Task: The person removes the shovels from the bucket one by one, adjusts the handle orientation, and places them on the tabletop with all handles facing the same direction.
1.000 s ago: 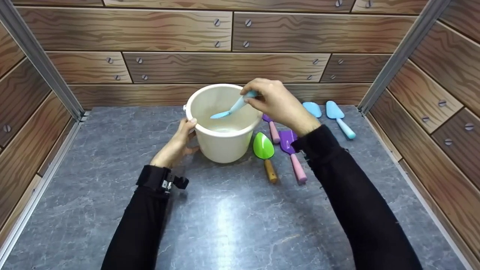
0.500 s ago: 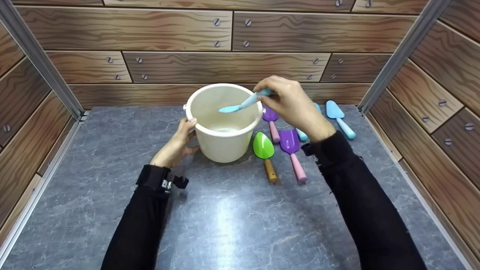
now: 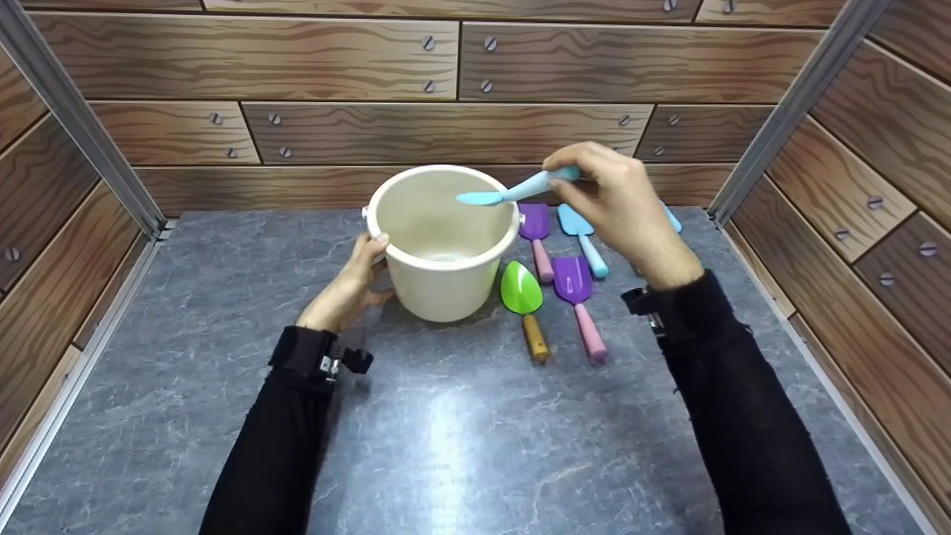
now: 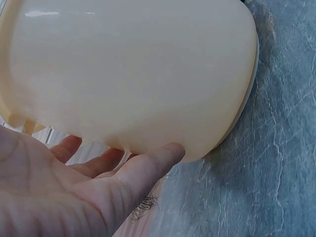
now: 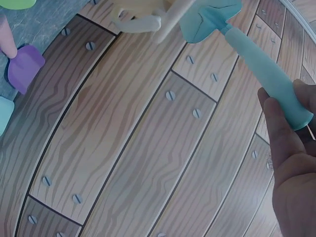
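A cream plastic bucket point(image 3: 438, 290) stands upright on the grey marbled surface, its mouth facing up. My left hand point(image 3: 353, 279) holds its left side, with one digit over the rim and the other fingers point(image 4: 163, 155) against the outer wall. Above the bucket's right rim, my right hand point(image 3: 617, 197) pinches a light-blue toy trowel point(image 3: 531, 186) near its handle's end. The blade points left over the bucket's mouth, seen almost edge-on from the head. From the right wrist, the trowel's handle point(image 5: 266, 69) lies between thumb and fingers.
Right of the bucket lie a green trowel point(image 3: 522, 290) with a brown handle, a front purple shovel point(image 3: 572, 279), a rear purple shovel point(image 3: 535, 221) and a light-blue shovel point(image 3: 576, 221). Another blue tool point(image 3: 672, 217) is mostly behind my right hand. Wood-patterned walls point(image 3: 356, 134) enclose the surface.
My right hand has moved right and slightly up with the light-blue trowel, drawing its blade out of the bucket to above the rim. The left hand and bucket have stayed in place.
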{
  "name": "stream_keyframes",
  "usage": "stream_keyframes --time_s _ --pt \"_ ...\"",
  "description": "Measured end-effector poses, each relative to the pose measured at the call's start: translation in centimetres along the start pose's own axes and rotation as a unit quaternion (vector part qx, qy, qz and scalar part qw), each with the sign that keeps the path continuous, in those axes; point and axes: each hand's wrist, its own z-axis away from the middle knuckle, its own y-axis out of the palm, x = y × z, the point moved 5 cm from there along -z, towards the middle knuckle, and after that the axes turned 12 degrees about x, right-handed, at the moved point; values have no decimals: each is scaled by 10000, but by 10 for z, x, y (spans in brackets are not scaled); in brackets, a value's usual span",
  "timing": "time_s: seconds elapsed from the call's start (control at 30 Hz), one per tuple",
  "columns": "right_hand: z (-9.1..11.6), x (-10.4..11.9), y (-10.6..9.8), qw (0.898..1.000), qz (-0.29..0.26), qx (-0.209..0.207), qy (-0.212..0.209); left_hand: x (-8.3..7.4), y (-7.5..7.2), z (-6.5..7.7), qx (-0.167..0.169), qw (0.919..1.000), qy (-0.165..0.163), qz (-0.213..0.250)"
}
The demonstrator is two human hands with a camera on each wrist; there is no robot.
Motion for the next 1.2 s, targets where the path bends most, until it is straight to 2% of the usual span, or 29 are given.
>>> stream_keyframes --time_s 0.13,0.3,0.43,0.87,1.2 --pt "7 -2 -8 9999 -28 -132 61 0 0 -1 -12 10000 -22 11" --pt "17 -6 -19 9987 40 -507 -53 -1 2 -1 -7 10000 -37 1" --pt "27 -10 -25 9973 131 -722 30 -1 2 -1 -20 10000 -45 -16" --pt "58 -30 -32 9937 83 -1074 305 0 0 0 -16 10000 -28 2" --pt "78 -47 -36 9904 -48 -1203 682 0 0 2 26 10000 1 -28"
